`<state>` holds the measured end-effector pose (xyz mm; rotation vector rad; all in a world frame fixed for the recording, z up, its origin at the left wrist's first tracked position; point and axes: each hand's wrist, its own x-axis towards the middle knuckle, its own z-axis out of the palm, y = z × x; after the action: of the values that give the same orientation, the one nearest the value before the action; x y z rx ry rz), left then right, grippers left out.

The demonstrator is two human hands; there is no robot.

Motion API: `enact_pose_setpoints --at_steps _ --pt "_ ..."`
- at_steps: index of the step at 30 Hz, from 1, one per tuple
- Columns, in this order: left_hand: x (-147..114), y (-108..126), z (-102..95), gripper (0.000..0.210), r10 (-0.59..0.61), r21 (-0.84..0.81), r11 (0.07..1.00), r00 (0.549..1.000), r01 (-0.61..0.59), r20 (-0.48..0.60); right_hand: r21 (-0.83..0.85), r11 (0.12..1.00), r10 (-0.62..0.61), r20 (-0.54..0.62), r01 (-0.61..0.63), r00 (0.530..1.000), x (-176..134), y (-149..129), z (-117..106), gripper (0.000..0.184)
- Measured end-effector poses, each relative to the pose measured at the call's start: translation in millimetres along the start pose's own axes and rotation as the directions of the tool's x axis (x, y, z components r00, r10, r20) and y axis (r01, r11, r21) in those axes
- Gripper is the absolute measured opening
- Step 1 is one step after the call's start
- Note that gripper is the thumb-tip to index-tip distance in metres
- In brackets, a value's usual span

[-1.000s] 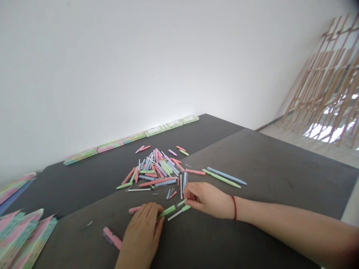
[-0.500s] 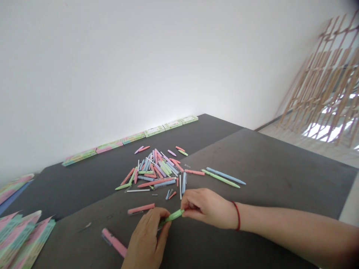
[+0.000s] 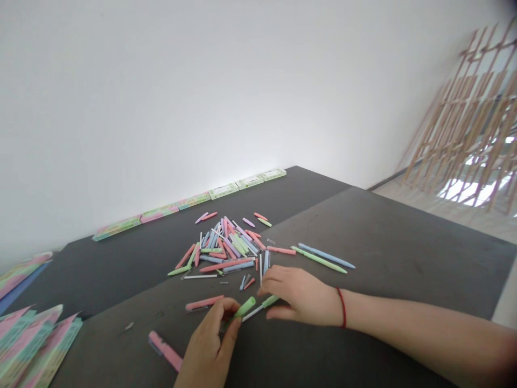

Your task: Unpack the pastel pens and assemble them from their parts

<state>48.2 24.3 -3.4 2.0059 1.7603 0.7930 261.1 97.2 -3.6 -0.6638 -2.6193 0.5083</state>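
My left hand [image 3: 212, 339] pinches a green pen barrel [image 3: 245, 306] between thumb and fingers, its open end pointing up and right. Just to the right, my right hand [image 3: 297, 296] is curled around a short green pen part [image 3: 270, 300]. A thin white refill [image 3: 252, 312] runs from that part toward my left fingertips; I cannot tell whether it touches them. Two pink pen barrels with clips lie near my left hand, one [image 3: 204, 303] beyond it and one [image 3: 165, 349] to its left. A heap of pastel pen parts [image 3: 226, 245] spreads beyond both hands.
A green pen [image 3: 319, 258] and a blue pen [image 3: 327, 255] lie side by side to the right. Flat boxes [image 3: 194, 200] line the wall edge of the dark table [image 3: 383, 242]. More pastel packages [image 3: 48, 350] fan out at the lower left. A wooden rack [image 3: 476, 118] stands beyond.
The green pen held between both hands has come apart. My right hand has drawn slightly away with one green part, and the white refill now shows between the hands.
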Motion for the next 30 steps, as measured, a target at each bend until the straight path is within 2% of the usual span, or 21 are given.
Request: enact_pose_setpoints --at_steps 3,5,8,12,16,19,27,30 --pt "3 -5 -2.4 0.014 -0.018 0.004 1.000 1.000 0.018 0.006 -0.156 0.988 0.001 0.119 0.017 0.993 0 9 10 0.020" --pt "4 -10 -2.8 0.015 -0.017 0.010 1.000 1.000 0.017 0.018 -0.194 0.981 0.011 0.139 0.017 0.990 0 11 13 0.015" --pt "5 -16 -1.4 0.015 -0.031 0.063 0.998 0.999 0.030 0.007 -0.180 0.984 0.035 0.129 -0.011 0.991 0 10 6 0.011" --pt "3 -21 1.0 0.017 -0.045 0.150 0.988 0.999 0.046 -0.009 -0.128 0.990 0.070 0.093 -0.057 0.993 1 6 -20 0.008" --pt "2 -22 1.6 0.018 -0.048 0.204 0.978 0.999 0.050 -0.019 -0.175 0.984 0.051 0.042 -0.043 0.998 1 7 -35 0.010" --pt "2 -23 2.2 0.017 -0.031 0.230 0.972 0.999 0.038 -0.034 -0.211 0.977 0.031 0.052 -0.019 0.998 1 6 -35 0.010" --pt "-6 -22 16.4 0.018 0.116 0.310 0.947 0.989 -0.081 -0.094 -0.254 0.967 0.012 0.103 0.015 0.995 1 -1 -27 0.011" --pt "-8 -23 19.4 0.021 0.127 0.335 0.939 0.981 -0.072 -0.146 -0.257 0.966 0.010 0.107 0.018 0.994 1 0 -27 0.012"
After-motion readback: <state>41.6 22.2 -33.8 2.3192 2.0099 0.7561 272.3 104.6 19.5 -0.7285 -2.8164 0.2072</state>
